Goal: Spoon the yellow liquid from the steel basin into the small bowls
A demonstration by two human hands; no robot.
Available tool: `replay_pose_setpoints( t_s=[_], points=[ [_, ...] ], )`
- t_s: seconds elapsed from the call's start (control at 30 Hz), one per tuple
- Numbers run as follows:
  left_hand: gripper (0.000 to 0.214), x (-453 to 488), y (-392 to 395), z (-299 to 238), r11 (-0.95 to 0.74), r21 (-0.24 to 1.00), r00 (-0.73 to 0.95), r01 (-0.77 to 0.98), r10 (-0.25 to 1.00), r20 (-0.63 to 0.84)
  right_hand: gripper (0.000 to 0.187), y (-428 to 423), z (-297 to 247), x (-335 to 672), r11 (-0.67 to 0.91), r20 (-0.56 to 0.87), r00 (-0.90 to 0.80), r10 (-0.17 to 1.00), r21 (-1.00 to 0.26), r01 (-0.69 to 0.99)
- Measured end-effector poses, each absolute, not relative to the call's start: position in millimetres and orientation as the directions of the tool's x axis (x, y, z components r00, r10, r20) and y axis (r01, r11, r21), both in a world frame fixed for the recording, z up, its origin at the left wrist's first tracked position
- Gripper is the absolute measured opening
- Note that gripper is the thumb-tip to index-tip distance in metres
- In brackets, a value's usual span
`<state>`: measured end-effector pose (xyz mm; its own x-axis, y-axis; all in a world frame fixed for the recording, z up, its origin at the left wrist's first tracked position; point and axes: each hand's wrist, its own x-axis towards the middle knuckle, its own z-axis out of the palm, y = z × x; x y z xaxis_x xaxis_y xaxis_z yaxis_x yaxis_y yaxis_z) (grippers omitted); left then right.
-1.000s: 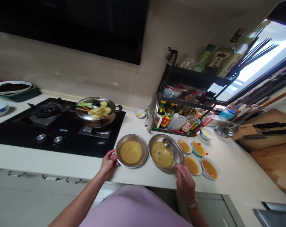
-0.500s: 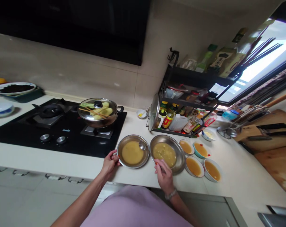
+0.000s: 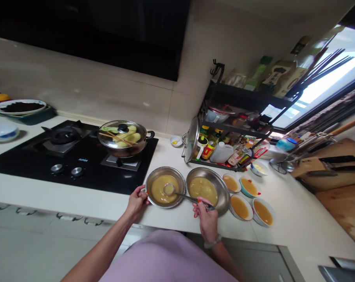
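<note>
My left hand (image 3: 136, 203) is closed on the near left rim of a round metal bowl (image 3: 181, 184) of cloudy yellow liquid. In my right hand (image 3: 208, 220) is the handle of a metal ladle (image 3: 185, 196), which reaches left across the rim. The ladle's round head sits in the liquid of the left bowl and looks filled. Under the right hand, a second metal bowl (image 3: 223, 192) holds similar yellow liquid with pale lumps. Just right of it stand several small bowls of orange-brown liquid, among them a white bowl (image 3: 241, 206) and a turquoise-rimmed bowl (image 3: 249, 186).
A lidded pan (image 3: 123, 141) with green pieces under its glass lid stands on the black stove (image 3: 86, 172). Behind the bowls is a black rack (image 3: 238, 94) of bottles, with a glass lid (image 3: 191, 140) leaning at its left. Knives and cutting boards (image 3: 338, 192) stand right.
The ladle's head has moved from the bowl's right side to its middle and now looks filled. My right hand has turned and shifted slightly right. The left hand stays on the rim.
</note>
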<state>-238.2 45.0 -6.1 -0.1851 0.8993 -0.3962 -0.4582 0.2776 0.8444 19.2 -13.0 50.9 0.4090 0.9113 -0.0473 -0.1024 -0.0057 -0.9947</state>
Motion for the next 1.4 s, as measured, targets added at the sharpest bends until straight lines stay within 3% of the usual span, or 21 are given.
replay_pose_setpoints(
  t_s=[0.53, 0.83, 0.97, 1.07, 1.17, 1.23, 1.4],
  points=[
    [0.050, -239.2, 45.9, -7.4, 0.282, 0.845, -0.185, -0.454, 0.898, -0.399, 0.038, -26.4, 84.7, 47.3, 0.042, -0.049, 0.533, 0.845, -0.987, -0.158],
    [0.048, -238.2, 45.2, -6.4, 0.277, 0.843, -0.188, -0.462, 0.898, -0.398, 0.040, -34.4, 84.5, 99.9, 0.099, 0.180, 0.662, 0.728, -0.983, 0.157],
    [0.049, -238.0, 45.1, -6.1, 0.279, 0.841, -0.182, -0.463, 0.899, -0.398, 0.030, -40.3, 80.0, 107.9, 0.188, 0.440, 0.486, 0.755, -0.856, 0.482],
    [0.048, -238.5, 45.1, -6.0, 0.284, 0.843, -0.180, -0.457, 0.899, -0.400, 0.019, -43.7, 81.3, 109.4, 0.332, 0.643, 0.197, 0.740, -0.604, 0.724],
    [0.049, -239.1, 45.5, -6.6, 0.287, 0.847, -0.179, -0.447, 0.899, -0.400, 0.023, -45.7, 86.5, 103.4, 0.426, 0.725, 0.016, 0.688, -0.421, 0.801],
    [0.049, -239.4, 45.8, -7.5, 0.287, 0.849, -0.176, -0.444, 0.901, -0.397, 0.026, -46.5, 90.4, 93.5, 0.446, 0.723, 0.001, 0.691, -0.428, 0.786],
    [0.049, -239.4, 46.2, -9.4, 0.288, 0.847, -0.184, -0.446, 0.897, -0.401, 0.028, -43.7, 88.0, 55.6, 0.459, 0.618, 0.075, 0.782, -0.654, 0.601]
  ],
)
